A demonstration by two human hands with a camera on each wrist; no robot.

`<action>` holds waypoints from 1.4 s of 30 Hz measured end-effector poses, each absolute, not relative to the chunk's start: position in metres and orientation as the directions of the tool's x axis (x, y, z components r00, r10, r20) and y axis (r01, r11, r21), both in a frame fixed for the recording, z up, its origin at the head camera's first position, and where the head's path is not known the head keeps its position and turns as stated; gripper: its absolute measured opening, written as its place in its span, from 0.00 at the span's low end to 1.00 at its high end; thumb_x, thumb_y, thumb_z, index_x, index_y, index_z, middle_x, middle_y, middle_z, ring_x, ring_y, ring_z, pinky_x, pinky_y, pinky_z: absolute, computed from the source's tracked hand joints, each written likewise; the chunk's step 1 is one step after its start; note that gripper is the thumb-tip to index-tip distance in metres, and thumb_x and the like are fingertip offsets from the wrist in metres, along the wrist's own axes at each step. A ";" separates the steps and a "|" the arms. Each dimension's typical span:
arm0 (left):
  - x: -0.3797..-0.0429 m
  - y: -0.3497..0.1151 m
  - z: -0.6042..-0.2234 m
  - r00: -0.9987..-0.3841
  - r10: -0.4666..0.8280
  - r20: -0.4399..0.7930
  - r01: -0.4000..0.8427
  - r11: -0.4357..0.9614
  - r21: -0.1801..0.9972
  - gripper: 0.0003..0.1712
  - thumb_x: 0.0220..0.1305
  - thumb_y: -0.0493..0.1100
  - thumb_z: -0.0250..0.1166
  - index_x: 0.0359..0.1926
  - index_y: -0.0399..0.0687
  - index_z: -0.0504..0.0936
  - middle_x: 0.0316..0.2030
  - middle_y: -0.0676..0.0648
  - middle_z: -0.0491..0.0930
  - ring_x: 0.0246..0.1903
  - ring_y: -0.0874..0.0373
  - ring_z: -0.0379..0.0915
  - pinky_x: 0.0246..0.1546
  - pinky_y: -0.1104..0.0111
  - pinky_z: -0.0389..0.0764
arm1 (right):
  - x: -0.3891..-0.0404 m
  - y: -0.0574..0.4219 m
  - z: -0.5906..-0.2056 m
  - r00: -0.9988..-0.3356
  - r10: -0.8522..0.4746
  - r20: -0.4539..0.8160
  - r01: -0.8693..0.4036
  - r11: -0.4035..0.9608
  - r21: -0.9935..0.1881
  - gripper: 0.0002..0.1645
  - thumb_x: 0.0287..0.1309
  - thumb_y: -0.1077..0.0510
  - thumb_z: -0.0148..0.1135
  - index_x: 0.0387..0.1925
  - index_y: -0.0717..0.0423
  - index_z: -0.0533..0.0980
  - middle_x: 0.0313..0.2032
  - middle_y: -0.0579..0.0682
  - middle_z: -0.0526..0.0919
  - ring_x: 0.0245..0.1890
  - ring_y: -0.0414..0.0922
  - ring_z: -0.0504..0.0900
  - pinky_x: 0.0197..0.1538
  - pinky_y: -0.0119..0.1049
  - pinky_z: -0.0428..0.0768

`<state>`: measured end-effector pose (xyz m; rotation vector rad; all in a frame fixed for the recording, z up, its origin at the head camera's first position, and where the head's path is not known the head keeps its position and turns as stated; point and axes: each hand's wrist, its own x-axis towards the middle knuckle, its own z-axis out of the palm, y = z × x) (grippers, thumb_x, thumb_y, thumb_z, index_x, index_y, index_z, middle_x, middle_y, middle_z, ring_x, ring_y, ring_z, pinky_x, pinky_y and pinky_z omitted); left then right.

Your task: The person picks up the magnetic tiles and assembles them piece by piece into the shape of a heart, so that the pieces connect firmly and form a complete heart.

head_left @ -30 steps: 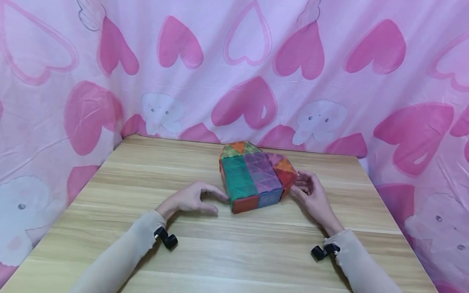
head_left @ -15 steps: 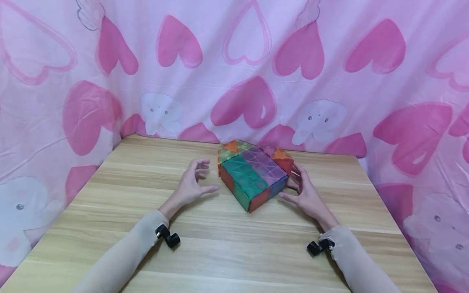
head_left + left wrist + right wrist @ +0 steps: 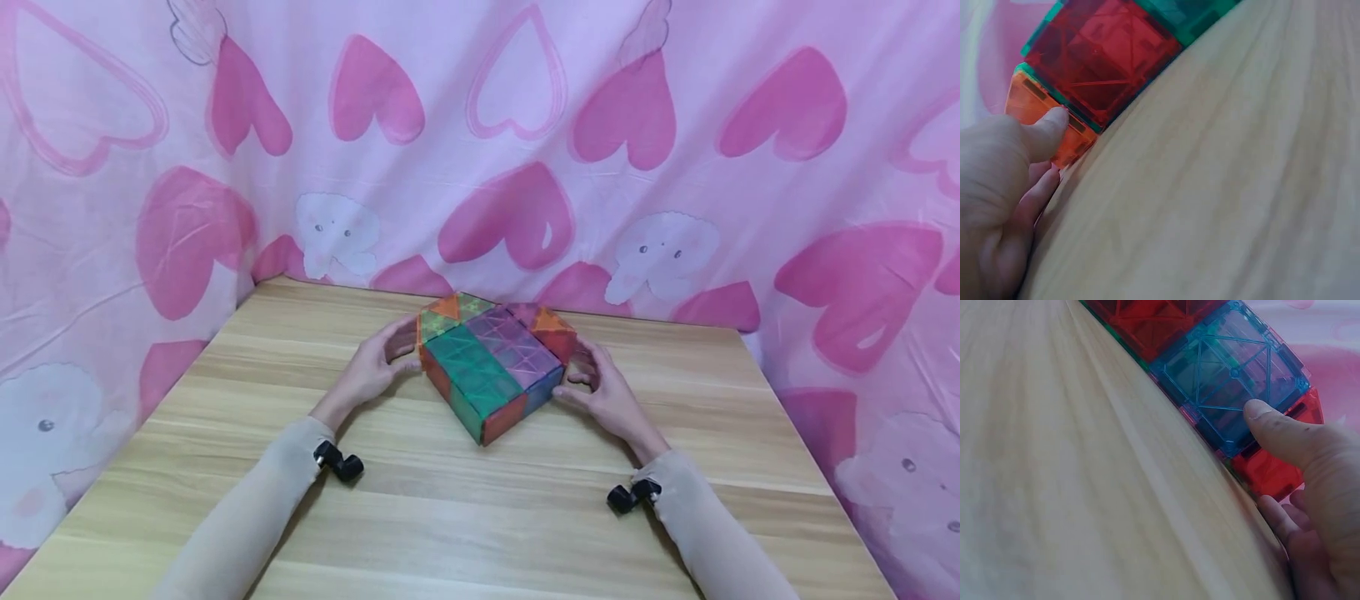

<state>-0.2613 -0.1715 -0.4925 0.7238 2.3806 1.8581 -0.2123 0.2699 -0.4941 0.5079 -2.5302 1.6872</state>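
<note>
A heart-shaped box of see-through magnetic tiles (image 3: pixel 483 358) lies on the wooden table, its point toward me. Green, purple, yellow and orange tiles form its top. My left hand (image 3: pixel 369 365) grips its left lobe. In the left wrist view the thumb presses an orange side tile (image 3: pixel 1075 140) beside a red square tile (image 3: pixel 1100 59); the fingers reach low round the lobe, partly hidden. On the opposite side my right hand (image 3: pixel 603 392) holds the right lobe. Its thumb lies on a blue side tile (image 3: pixel 1225 381), and its fingers curl by a red tile (image 3: pixel 1266 472).
A pink curtain (image 3: pixel 420 200) printed with hearts hangs behind and beside the table. The table's back edge (image 3: pixel 652 323) runs just beyond the tile box. Black wrist cameras (image 3: pixel 339 462) sit on both beige sleeves (image 3: pixel 247 508).
The tile box has turned so its point faces me and has shifted left. My left hand has let go, moved up its left side and taken hold there; my right hand has moved left.
</note>
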 end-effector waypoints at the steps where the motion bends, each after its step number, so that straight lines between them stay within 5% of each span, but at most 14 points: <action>1: -0.263 -0.171 -0.493 -0.892 0.373 0.254 0.342 0.193 0.920 0.50 0.70 0.25 0.71 0.87 0.41 0.60 0.76 0.31 0.74 0.74 0.35 0.74 0.75 0.55 0.76 | -0.213 0.271 -0.495 -0.942 -0.241 0.233 -0.307 0.339 -0.889 0.61 0.63 0.67 0.81 0.88 0.56 0.55 0.79 0.64 0.68 0.63 0.62 0.83 0.65 0.37 0.85; 6: -0.264 -0.169 -0.496 -0.882 0.388 0.266 0.374 0.236 0.897 0.49 0.72 0.25 0.70 0.87 0.38 0.58 0.76 0.29 0.72 0.73 0.32 0.75 0.76 0.47 0.74 | -0.213 0.274 -0.498 -0.934 -0.271 0.234 -0.315 0.313 -0.896 0.58 0.64 0.68 0.80 0.88 0.52 0.58 0.79 0.61 0.72 0.66 0.62 0.84 0.66 0.38 0.85; 21: -0.260 -0.157 -0.498 -0.886 0.369 0.282 0.389 0.258 0.884 0.48 0.68 0.31 0.77 0.83 0.35 0.62 0.74 0.30 0.75 0.75 0.34 0.72 0.77 0.46 0.73 | -0.211 0.281 -0.500 -0.918 -0.285 0.275 -0.345 0.239 -0.908 0.55 0.68 0.75 0.71 0.88 0.59 0.55 0.81 0.65 0.68 0.69 0.51 0.81 0.64 0.32 0.85; 31: -0.255 -0.162 -0.497 -0.894 0.358 0.271 0.383 0.293 0.876 0.50 0.68 0.33 0.78 0.85 0.37 0.62 0.74 0.32 0.76 0.74 0.36 0.73 0.77 0.45 0.74 | -0.210 0.276 -0.504 -0.911 -0.302 0.281 -0.356 0.231 -0.905 0.54 0.71 0.75 0.68 0.89 0.56 0.54 0.82 0.64 0.67 0.74 0.61 0.77 0.65 0.31 0.84; 39: -0.255 -0.159 -0.496 -0.889 0.369 0.271 0.382 0.272 0.883 0.50 0.68 0.31 0.78 0.84 0.37 0.63 0.73 0.32 0.77 0.74 0.36 0.73 0.76 0.45 0.74 | -0.206 0.280 -0.502 -0.910 -0.297 0.289 -0.366 0.248 -0.897 0.54 0.71 0.75 0.68 0.89 0.57 0.53 0.82 0.68 0.66 0.73 0.48 0.78 0.65 0.29 0.83; 42: -0.256 -0.158 -0.496 -0.889 0.374 0.262 0.376 0.273 0.886 0.51 0.68 0.33 0.78 0.85 0.39 0.62 0.74 0.34 0.76 0.75 0.38 0.72 0.77 0.46 0.74 | -0.206 0.281 -0.503 -0.909 -0.297 0.291 -0.365 0.236 -0.901 0.55 0.71 0.75 0.68 0.89 0.56 0.53 0.82 0.67 0.66 0.75 0.50 0.76 0.65 0.29 0.83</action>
